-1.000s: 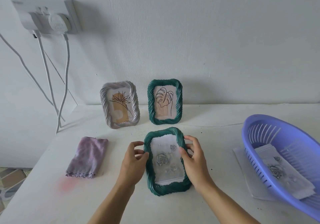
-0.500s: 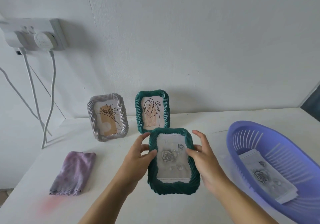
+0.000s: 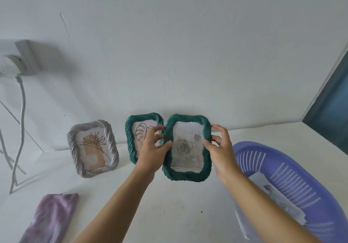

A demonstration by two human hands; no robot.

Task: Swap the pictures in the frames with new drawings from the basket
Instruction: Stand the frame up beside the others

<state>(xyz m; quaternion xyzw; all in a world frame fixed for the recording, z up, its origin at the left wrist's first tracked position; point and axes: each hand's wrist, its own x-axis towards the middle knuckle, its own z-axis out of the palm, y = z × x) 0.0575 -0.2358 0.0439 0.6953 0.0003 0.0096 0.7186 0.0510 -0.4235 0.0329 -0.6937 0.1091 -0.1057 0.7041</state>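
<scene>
We record left hand [image 3: 152,149] and right hand [image 3: 222,148], each grip clasping the rose frame [image 3: 188,174], apparently above the bench [image 3: 169,214].

Purple cloth [image 3: 49,218] on white table [image 3: 178,214], bottom L; plug [image 3: 9,65] in wall socket [image 3: 24,54].

wall [image 3: 188,45]: white matte plaster, fills most of the view
crack [image 3: 66,30]: thin hairline, upper left of wall
socket block [image 3: 17,60]: white, wall-mounted far left, plug in it, soft shadow thrown to its right
cables [image 3: 23,107]: white, hang from the plug down the wall past the table's left end
table [image 3: 178,210]: white top, butts against the wall, small dark speck [image 3: 201,212] mid-surface
dark panel [image 3: 333,114]: blue-grey, past the wall's right end, can't tell what it is
light: soft, even, weak shadows
</scene>
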